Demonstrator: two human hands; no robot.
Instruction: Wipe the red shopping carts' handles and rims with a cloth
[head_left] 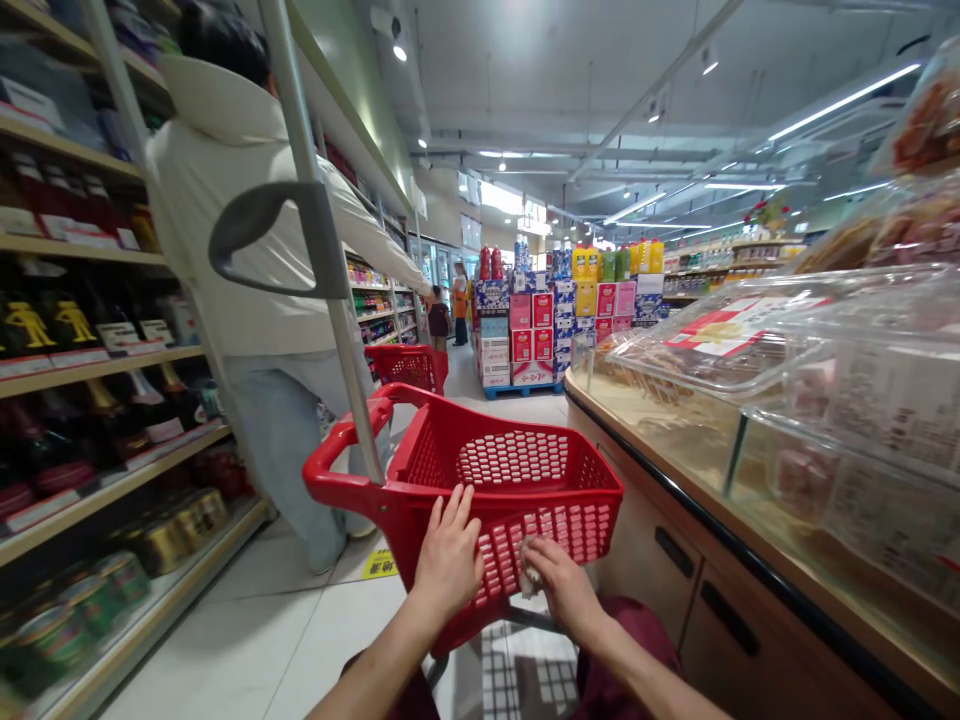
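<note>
Red shopping cart (409,525) is on the tiled floor (292,640), between the bottom edge of the bottle shelving (176,455) and the black-trimmed front edge of the glass-sided counter (660,485). Long axis runs crosswise in front of the crouched user: looped handle end (330,475) by the shelf side, basket nose toward the counter. Upright, mouth up. Glossy red plastic, walls perforated in rows of slots, dark frame below; metal pole (349,365) with grey grip (322,245) rises at the handle end. Basket's near wall is right in front of both hands. Left hand (450,550) lies spread on it, fingertips at the top rim, gripping nothing. Right hand (562,585), lower and closer to the nose, pinches a crumpled pale wad (529,578) against the slots; could be tissue or cloth, mostly covered by fingers.
</note>
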